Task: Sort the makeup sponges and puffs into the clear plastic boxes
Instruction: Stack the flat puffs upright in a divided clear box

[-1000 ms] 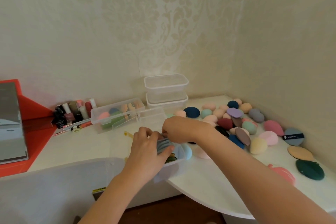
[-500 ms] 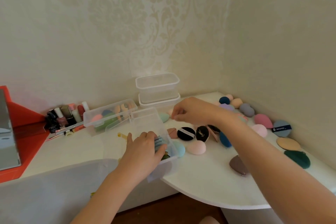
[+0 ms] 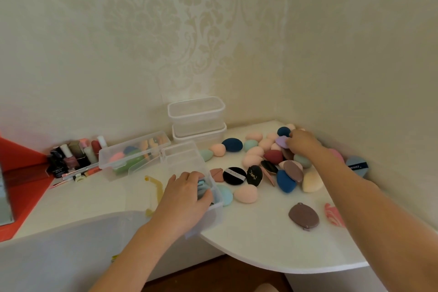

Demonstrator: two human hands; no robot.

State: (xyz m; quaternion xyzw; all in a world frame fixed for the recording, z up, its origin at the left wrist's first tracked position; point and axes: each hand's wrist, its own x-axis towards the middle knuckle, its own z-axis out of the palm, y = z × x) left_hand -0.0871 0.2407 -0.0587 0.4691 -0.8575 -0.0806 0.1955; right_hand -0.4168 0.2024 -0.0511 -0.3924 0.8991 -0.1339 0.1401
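On the desk's far corner a lilac puff, likely soft and light, is pinched edgewise by the right hand, blue puffs gripped by the left hand.

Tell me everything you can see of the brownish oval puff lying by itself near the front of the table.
The brownish-mauve oval puff lies flat on the white table near its curved front edge, apart from the pile of coloured sponges. It looks soft and matte, with a raised rim, a loop at its far end and a tab at its near end. Nothing touches it; a pink striped item lies to its right.
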